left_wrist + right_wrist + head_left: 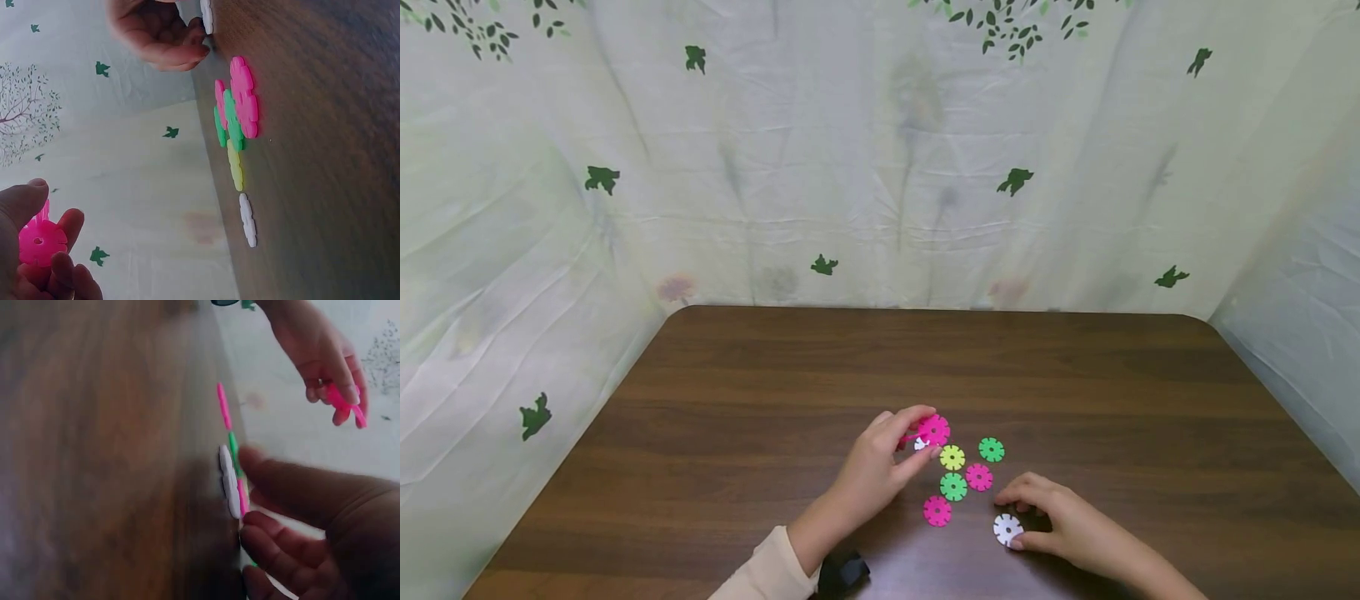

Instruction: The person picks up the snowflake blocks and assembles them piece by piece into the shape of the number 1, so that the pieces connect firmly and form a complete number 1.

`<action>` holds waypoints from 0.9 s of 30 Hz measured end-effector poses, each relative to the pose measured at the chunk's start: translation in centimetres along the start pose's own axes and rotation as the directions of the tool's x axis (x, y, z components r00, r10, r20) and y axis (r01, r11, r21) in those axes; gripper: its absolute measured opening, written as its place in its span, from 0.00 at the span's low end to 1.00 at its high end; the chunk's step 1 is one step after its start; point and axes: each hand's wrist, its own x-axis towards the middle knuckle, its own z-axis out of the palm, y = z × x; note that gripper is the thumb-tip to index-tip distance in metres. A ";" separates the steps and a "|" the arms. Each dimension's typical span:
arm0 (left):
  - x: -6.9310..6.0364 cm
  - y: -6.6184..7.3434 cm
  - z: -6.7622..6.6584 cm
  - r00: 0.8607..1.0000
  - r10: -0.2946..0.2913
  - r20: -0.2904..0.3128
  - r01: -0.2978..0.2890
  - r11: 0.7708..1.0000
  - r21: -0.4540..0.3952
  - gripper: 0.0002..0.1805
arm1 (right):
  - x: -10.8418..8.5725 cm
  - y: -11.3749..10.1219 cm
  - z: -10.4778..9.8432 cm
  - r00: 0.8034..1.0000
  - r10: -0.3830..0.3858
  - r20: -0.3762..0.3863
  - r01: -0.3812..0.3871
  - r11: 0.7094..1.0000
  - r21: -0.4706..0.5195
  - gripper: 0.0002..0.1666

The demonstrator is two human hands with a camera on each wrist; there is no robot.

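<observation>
Two hands (876,458), two white discs (1004,527), two green (953,487)

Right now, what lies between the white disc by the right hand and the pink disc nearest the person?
Bare tabletop separates the white disc from that pink disc in the head view.

In the head view, the left hand (874,464) covers the 9 o'clock side of the pink pieces (942,427) it pinches, so their number cannot be told; behind them a white disc (919,445) is partly hidden. The right hand (1062,517) has its thumb over the 4 o'clock rim of another white disc (1002,523). The sleeve (769,571), toward 7 o'clock, is cut off. In the right wrist view, the right hand is blurred and cropped at 4 o'clock.
</observation>
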 end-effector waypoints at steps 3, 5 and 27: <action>0.0 0.0 0.0 1.000 -0.002 0.001 0.002 1.000 -0.003 0.24 | -0.1 0.0 0.2 1.000 0.017 0.026 -0.016 1.000 -0.025 0.15; 0.0 0.0 0.0 1.000 -0.006 0.005 0.006 1.000 -0.002 0.24 | 0.0 0.0 0.2 0.999 0.029 0.042 -0.029 1.000 -0.002 0.13; -0.1 0.8 -0.1 0.991 -0.032 0.130 0.038 0.998 -0.043 0.22 | 5.5 -2.9 -3.5 0.981 0.046 -0.186 -0.029 0.995 0.095 0.09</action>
